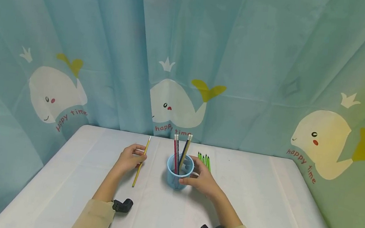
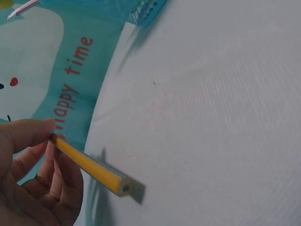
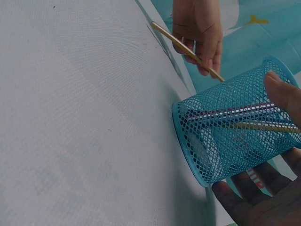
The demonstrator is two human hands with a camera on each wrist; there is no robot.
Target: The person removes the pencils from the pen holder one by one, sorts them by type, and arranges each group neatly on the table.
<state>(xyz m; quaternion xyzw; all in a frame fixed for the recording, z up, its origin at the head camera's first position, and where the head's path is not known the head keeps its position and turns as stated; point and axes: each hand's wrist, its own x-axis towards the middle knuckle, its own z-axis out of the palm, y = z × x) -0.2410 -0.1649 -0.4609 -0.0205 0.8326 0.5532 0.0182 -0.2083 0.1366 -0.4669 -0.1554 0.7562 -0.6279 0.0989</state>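
While a yellow pencil (image 1: 137, 174) is pinched between the thumb and fingers of the left hand (image 1: 131, 158), a light-blue mesh pencil cup (image 1: 172, 182) is gripped from its right side by the right hand (image 1: 203, 181). The yellow pencil is held to the left of the cup, well apart from it in the head view, and is slanted so that its far end leans slightly to the right. Its flat end, with the lead core visible, is turned toward the person and is shown close up in the left wrist view; whether the tabletop is touched by it cannot be told.

The cup is held upright, with the right thumb laid on the near side by the rim and the other fingers spread around the far side. Inside it, several pencils (image 1: 176, 154) are stood, among them red, dark and gold ones, and their pale ends are raised above the rim.

Just behind the right hand, a row of green pencils (image 1: 209, 164) is laid side by side on the white tabletop (image 1: 260, 204), with dark points directed away from the person. Beige sleeves (image 1: 93, 218) are worn, and a black device (image 1: 122, 205) is mounted at each wrist. Behind the table, a blue-green curtain (image 1: 260, 44) is hung, printed with crowned whales and the words "happy time".
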